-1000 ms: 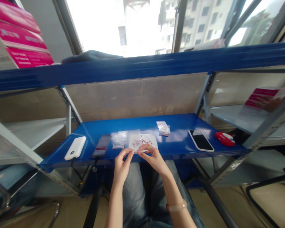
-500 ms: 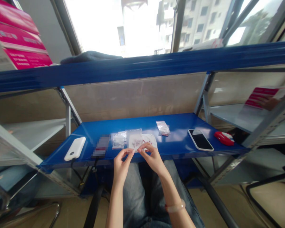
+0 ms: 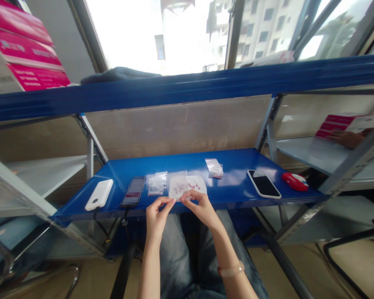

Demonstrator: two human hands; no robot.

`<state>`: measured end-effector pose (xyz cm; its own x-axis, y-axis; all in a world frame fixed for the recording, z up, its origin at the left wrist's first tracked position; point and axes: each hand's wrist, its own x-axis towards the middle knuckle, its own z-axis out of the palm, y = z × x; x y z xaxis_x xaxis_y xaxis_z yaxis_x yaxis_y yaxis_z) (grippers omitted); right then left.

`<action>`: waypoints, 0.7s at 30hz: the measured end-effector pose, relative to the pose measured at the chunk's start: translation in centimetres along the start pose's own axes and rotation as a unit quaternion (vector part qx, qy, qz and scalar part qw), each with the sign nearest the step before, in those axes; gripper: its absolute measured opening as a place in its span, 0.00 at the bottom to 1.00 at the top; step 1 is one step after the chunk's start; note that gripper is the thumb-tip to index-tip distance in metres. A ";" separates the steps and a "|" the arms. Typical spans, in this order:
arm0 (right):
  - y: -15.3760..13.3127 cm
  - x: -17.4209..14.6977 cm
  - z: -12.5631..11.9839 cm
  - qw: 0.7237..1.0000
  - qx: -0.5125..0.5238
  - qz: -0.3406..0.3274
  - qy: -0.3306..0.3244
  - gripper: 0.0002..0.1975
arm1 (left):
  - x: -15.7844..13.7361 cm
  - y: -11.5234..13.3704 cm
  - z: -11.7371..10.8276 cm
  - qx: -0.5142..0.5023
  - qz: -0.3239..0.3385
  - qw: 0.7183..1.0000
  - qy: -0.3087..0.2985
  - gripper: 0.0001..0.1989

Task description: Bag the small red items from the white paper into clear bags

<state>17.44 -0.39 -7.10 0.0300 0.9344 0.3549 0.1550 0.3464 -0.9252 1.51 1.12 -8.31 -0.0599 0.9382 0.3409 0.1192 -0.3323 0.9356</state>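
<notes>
**Bagging small red pieces: one bag in hand, others lying on the shelf**

Head view:
- Left hand (image 3: 156, 216) and right hand (image 3: 199, 206) meet at the front edge of the blue shelf (image 3: 237, 189). Both pinch thumb to forefinger on the near edge of a clear bag (image 3: 178, 185); other fingers loosely curled. Can't tell if the bag mouth is open or sealed.
- That bag lies flat on the shelf, near edge lifted slightly. Inside: small reddish pieces, too small to identify or count.
- Just right of it, touching or overlapping: a white sheet (image 3: 197, 183) with a few red pieces loose on it. Judgement: those are not bagged yet, so work remains.
- Left of it: small clear bags (image 3: 156, 184), contents unclear, possibly empty.
- Further back, apart: one crumpled bag (image 3: 214, 168) with something inside, looks finished.
- Also on the shelf: white power bank (image 3: 99, 194), dark phone (image 3: 133, 192), second phone (image 3: 263, 183), red mouse (image 3: 294, 182).
- Far right, another person's hand (image 3: 345, 138) rests on a pink box (image 3: 336, 124).
</notes>
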 end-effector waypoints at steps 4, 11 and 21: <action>0.5 0.1 0.3 0.998 0.052 0.036 -0.008 0.12 | 0.0 0.0 -0.1 -0.001 -0.008 1.000 -0.006 0.10; 2.8 0.3 3.2 0.996 0.065 0.058 0.024 0.19 | 0.5 -1.3 -0.6 -0.017 -0.059 0.998 0.019 0.14; 5.5 -2.0 10.2 0.941 -0.330 -0.071 0.003 0.30 | 1.1 -6.5 -3.0 0.166 0.009 0.967 0.195 0.16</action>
<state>8.13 0.48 -14.26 -0.0316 0.8811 0.4719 0.7381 0.3390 -0.5834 -2.33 4.00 -13.69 -0.4170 0.8029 0.4260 0.4312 -0.2378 0.8704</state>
